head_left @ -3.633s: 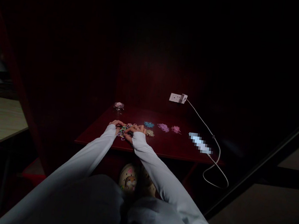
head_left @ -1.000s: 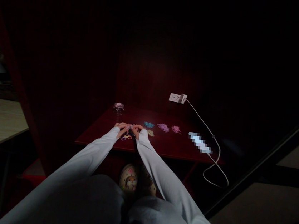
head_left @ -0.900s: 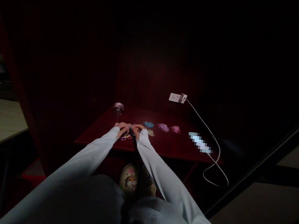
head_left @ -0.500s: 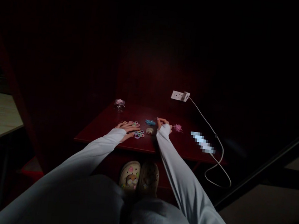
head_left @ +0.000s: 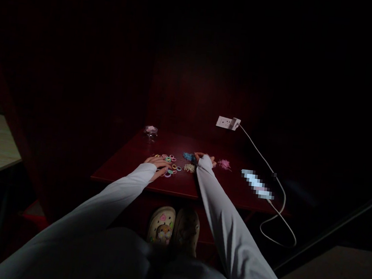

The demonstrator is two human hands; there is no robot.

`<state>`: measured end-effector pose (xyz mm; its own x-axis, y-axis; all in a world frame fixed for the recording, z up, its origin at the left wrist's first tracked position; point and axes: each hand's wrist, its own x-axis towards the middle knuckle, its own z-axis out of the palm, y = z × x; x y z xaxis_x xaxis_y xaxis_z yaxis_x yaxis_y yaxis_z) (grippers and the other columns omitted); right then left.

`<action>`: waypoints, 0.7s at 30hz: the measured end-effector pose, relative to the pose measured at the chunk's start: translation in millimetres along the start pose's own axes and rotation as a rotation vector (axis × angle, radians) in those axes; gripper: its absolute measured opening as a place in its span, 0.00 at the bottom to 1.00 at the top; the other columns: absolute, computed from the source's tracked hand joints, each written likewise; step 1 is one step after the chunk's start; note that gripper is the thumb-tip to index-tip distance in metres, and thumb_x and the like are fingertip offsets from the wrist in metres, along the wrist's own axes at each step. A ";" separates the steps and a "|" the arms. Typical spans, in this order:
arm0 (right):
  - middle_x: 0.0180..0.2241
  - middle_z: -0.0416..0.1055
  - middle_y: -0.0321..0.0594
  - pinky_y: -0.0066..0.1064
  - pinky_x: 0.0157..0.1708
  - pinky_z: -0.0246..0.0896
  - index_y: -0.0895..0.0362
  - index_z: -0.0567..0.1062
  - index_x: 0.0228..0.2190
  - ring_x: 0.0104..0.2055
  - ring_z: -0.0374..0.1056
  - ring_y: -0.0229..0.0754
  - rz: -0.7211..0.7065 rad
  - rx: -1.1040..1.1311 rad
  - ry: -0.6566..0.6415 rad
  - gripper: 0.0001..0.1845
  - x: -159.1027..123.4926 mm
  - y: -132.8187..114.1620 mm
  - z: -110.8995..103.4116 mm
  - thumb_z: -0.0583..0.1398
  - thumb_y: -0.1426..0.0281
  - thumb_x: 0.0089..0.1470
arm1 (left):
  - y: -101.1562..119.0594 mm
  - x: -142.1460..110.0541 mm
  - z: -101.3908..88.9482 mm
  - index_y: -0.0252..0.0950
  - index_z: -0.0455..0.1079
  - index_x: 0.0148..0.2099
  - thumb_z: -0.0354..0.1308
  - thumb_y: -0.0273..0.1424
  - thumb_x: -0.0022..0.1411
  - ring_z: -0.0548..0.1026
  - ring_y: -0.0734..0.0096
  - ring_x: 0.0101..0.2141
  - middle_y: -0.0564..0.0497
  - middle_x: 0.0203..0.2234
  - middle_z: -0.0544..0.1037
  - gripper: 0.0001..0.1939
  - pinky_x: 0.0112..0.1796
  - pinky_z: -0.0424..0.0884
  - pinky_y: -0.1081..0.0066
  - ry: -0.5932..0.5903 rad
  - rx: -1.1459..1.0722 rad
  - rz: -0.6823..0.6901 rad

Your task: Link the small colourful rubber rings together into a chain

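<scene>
"Where are the coloured rings (head_left: 168, 159)?"

"Loosely scattered on the dark red worktop (head_left: 115, 166), left of centre: yellow, green, pink and lilac ones. Some lie just beyond the left hand (head_left: 157, 162), others by its fingertips."

"And how is that hand set?"

"Palm down, fingers spread wide across part of the scatter. Whether it presses on any ring, I can't tell."

"The other one?"

"The right hand (head_left: 200, 155) is narrow, fingers curled, at the right end of the heap of blue strands (head_left: 188, 156). The sleeve hides much of it, so I can't say whether it holds anything."

"What lies around them?"

"A heap of cream strands (head_left: 189, 168) on the near side of the blue one, and a heap of pink strands (head_left: 225, 164) to the right of the right hand. A clear jar (head_left: 151, 132) stands at the back left."

"Further out?"

"A white cable (head_left: 255, 149) runs from the charger (head_left: 235, 124) in the wall socket (head_left: 223, 122) to a pixelated oblong (head_left: 256, 184). Below the worktop's front edge are two beige clogs (head_left: 162, 224)."
</scene>
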<state>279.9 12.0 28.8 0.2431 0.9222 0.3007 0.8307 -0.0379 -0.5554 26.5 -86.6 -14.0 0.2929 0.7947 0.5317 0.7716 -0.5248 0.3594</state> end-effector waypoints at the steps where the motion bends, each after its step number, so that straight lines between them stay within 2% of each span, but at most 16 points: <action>1: 0.49 0.78 0.43 0.42 0.52 0.49 0.48 0.87 0.42 0.55 0.60 0.55 -0.002 -0.005 0.017 0.16 -4.0 1.9 1.3 0.61 0.57 0.64 | -2.6 2.2 -3.1 0.49 0.82 0.51 0.51 0.35 0.74 0.74 0.62 0.62 0.54 0.57 0.82 0.17 0.64 0.64 0.57 0.032 -0.010 -0.037; 5: 0.49 0.77 0.44 0.41 0.51 0.48 0.49 0.84 0.45 0.55 0.60 0.54 -0.013 0.054 0.106 0.19 -21.4 12.6 2.7 0.54 0.60 0.67 | -23.5 9.5 -18.7 0.47 0.81 0.48 0.56 0.33 0.70 0.75 0.53 0.56 0.51 0.53 0.84 0.13 0.58 0.68 0.53 0.185 0.106 -0.359; 7: 0.46 0.77 0.45 0.40 0.50 0.49 0.50 0.84 0.44 0.53 0.61 0.53 -0.009 0.091 0.131 0.19 -28.8 17.2 1.2 0.53 0.60 0.67 | -37.7 12.2 -23.6 0.45 0.81 0.50 0.57 0.32 0.67 0.74 0.49 0.56 0.48 0.54 0.82 0.14 0.54 0.70 0.53 0.169 0.180 -0.430; 10: 0.44 0.77 0.46 0.40 0.51 0.52 0.51 0.83 0.41 0.52 0.62 0.53 0.001 0.104 0.133 0.18 -36.7 20.2 -2.6 0.54 0.60 0.67 | -59.4 19.7 -23.6 0.44 0.80 0.52 0.58 0.33 0.64 0.73 0.47 0.56 0.46 0.55 0.81 0.16 0.53 0.71 0.55 0.113 0.246 -0.424; 15: 0.44 0.79 0.43 0.41 0.53 0.54 0.50 0.83 0.38 0.55 0.63 0.54 -0.046 0.090 0.057 0.17 -41.9 17.7 -6.8 0.55 0.60 0.68 | -88.8 38.3 -18.5 0.41 0.83 0.46 0.58 0.37 0.63 0.77 0.52 0.51 0.45 0.48 0.84 0.15 0.55 0.72 0.59 -0.029 0.209 -0.361; 18: 0.45 0.80 0.42 0.41 0.54 0.54 0.49 0.83 0.38 0.58 0.63 0.54 -0.072 0.076 0.043 0.17 -42.6 16.3 -5.6 0.56 0.59 0.69 | -92.8 40.7 -19.7 0.41 0.82 0.45 0.60 0.42 0.63 0.78 0.54 0.49 0.45 0.46 0.84 0.15 0.54 0.73 0.60 0.003 0.216 -0.330; 21: 0.46 0.79 0.44 0.43 0.55 0.54 0.50 0.83 0.38 0.57 0.63 0.55 -0.111 0.070 0.021 0.18 -42.4 17.0 -3.1 0.55 0.60 0.70 | -83.2 36.5 -23.5 0.41 0.78 0.47 0.59 0.47 0.65 0.76 0.52 0.48 0.43 0.48 0.81 0.17 0.48 0.74 0.59 0.034 0.312 -0.344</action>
<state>285.3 -28.9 9.0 0.1626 0.9111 0.3789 0.8164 0.0914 -0.5702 -40.2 -21.1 -6.5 -0.0244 0.8934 0.4487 0.9552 -0.1116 0.2740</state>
